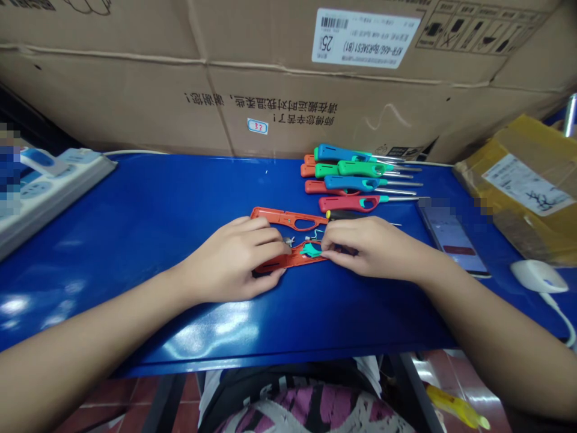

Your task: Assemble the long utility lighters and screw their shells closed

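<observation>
Lower orange lighter shell half (295, 259) lay on worktop (148, 240), inner side up, green trigger (310, 251) in it. Our left hand (234, 258) curled closed around shell's handle end; steady hold, light squeeze suited it. Our right hand (372, 246) had fingertips drawn near together at trigger end; couldn't tell what they gripped. Best nudged trigger gently, kept thin wire (319, 233) off shell edges. Other orange shell half (279, 216) sat just beyond.

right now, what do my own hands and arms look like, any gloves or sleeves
The left hand and right hand are bare, with no gloves, rings or bracelets visible. No sleeves, watch or markings show on the left forearm or right forearm.
</observation>
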`<state>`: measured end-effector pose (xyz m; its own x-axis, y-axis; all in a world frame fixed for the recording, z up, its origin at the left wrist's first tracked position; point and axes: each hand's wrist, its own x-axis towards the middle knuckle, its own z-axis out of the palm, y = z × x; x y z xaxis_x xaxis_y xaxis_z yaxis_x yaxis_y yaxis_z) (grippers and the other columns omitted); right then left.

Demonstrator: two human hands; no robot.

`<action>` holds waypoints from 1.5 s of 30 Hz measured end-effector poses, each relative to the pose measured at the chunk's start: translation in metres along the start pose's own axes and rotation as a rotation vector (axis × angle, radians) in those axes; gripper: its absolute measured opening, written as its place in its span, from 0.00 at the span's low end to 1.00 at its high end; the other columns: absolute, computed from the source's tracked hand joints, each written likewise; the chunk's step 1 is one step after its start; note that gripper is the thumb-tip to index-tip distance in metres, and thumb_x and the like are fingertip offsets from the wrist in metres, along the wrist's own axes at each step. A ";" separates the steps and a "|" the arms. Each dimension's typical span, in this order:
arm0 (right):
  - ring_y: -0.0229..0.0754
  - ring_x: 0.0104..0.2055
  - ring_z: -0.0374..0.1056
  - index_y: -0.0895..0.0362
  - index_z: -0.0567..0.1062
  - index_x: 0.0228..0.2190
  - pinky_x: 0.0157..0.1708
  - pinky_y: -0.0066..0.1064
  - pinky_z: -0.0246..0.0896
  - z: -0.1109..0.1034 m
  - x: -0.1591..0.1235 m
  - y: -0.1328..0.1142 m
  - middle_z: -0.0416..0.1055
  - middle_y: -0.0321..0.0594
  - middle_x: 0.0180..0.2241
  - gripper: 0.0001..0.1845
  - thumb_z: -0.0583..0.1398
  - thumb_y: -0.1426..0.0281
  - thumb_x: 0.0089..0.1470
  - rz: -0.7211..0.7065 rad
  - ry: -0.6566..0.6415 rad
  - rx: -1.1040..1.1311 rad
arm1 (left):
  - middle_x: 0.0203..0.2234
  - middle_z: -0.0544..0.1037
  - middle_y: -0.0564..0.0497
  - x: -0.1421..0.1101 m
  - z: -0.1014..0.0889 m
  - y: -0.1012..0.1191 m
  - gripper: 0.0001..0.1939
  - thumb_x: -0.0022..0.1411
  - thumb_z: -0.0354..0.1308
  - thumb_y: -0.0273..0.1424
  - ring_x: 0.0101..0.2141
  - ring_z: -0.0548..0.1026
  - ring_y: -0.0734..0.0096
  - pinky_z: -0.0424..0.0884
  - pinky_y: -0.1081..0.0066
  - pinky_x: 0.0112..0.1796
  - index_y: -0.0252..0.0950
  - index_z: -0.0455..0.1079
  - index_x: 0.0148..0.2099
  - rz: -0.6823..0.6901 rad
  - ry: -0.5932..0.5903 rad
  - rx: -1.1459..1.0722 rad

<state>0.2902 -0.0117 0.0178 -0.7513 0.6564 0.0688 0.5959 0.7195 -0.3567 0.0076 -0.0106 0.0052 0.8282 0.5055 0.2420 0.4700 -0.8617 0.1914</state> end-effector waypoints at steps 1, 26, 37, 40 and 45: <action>0.36 0.33 0.66 0.56 0.74 0.35 0.33 0.28 0.54 0.000 0.000 -0.001 0.74 0.35 0.34 0.05 0.58 0.70 0.64 -0.005 -0.029 -0.002 | 0.42 0.81 0.50 0.000 0.000 0.000 0.10 0.66 0.57 0.34 0.43 0.76 0.61 0.67 0.62 0.41 0.40 0.76 0.46 -0.003 -0.003 -0.003; 0.38 0.31 0.65 0.58 0.75 0.33 0.32 0.32 0.54 0.004 0.002 -0.010 0.73 0.37 0.32 0.11 0.54 0.70 0.66 -0.124 0.001 -0.249 | 0.42 0.81 0.51 -0.001 0.002 -0.001 0.10 0.66 0.58 0.33 0.43 0.76 0.62 0.68 0.63 0.43 0.40 0.76 0.47 0.001 0.012 -0.022; 0.39 0.32 0.67 0.56 0.76 0.34 0.32 0.33 0.53 0.003 0.001 -0.010 0.75 0.37 0.32 0.11 0.55 0.70 0.66 -0.140 -0.002 -0.299 | 0.42 0.81 0.50 0.000 0.002 -0.002 0.10 0.66 0.58 0.34 0.43 0.76 0.61 0.68 0.62 0.44 0.40 0.76 0.47 -0.005 -0.004 -0.023; 0.39 0.31 0.67 0.57 0.76 0.33 0.32 0.33 0.53 0.004 0.000 -0.011 0.75 0.37 0.32 0.12 0.54 0.70 0.66 -0.146 0.011 -0.322 | 0.42 0.81 0.50 0.000 0.001 -0.001 0.10 0.66 0.57 0.34 0.43 0.76 0.61 0.68 0.63 0.43 0.40 0.76 0.47 -0.004 -0.003 -0.025; 0.40 0.31 0.69 0.57 0.77 0.33 0.33 0.34 0.54 0.006 0.001 -0.011 0.76 0.38 0.31 0.15 0.53 0.70 0.67 -0.146 -0.001 -0.333 | 0.42 0.81 0.51 0.000 0.001 -0.001 0.10 0.66 0.58 0.34 0.43 0.76 0.62 0.68 0.63 0.44 0.41 0.76 0.47 -0.003 0.001 -0.025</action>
<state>0.2805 -0.0203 0.0161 -0.8355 0.5412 0.0953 0.5420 0.8402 -0.0198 0.0076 -0.0101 0.0041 0.8263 0.5084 0.2424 0.4649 -0.8586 0.2161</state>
